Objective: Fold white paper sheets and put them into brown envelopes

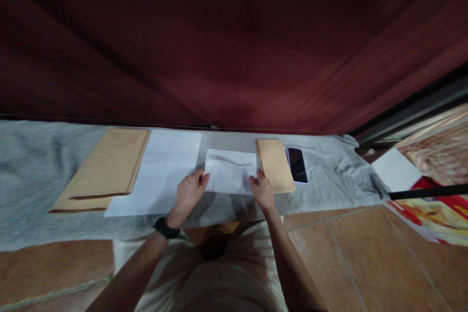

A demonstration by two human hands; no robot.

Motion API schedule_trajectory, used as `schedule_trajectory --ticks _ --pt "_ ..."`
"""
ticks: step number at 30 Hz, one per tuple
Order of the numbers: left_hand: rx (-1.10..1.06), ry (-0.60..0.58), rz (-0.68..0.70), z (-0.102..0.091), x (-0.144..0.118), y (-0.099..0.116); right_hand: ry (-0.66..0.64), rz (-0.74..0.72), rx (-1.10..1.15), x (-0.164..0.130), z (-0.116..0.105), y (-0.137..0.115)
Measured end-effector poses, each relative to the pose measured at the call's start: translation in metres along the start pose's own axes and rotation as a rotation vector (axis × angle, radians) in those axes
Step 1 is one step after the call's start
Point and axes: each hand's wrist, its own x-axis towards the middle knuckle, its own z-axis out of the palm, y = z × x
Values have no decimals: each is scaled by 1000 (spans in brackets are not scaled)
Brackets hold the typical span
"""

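Observation:
A white sheet of paper, apparently folded, lies in front of me with a crease or raised ridge near its far edge. My left hand pinches its left edge between thumb and fingers; a dark band sits on that wrist. On the opposite side, my right hand grips the sheet's right edge. Close beyond the right hand is a small stack of brown envelopes. Larger white sheets lie to the left, partly beneath a stack of big brown envelopes.
A grey cloth covers the narrow surface. A phone with a dark screen rests right of the small envelopes. Behind stands a dark red panel. At the far right are a white card and a colourful printed sheet, above a tiled floor.

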Motion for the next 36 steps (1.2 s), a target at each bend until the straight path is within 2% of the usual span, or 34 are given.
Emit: schedule_trajectory --ticks 6,15,25,36 --pt "76 -41 -52 -5 7 5 -22 30 -162 6 -1 -9" --pt "213 -26 -62 -10 18 19 21 70 -240 15 6 -17" --pt "207 7 -75 -7 34 22 56 88 -296 27 11 -26" --pt "187 43 -95 -2 42 24 188 0 -281 34 20 -31"
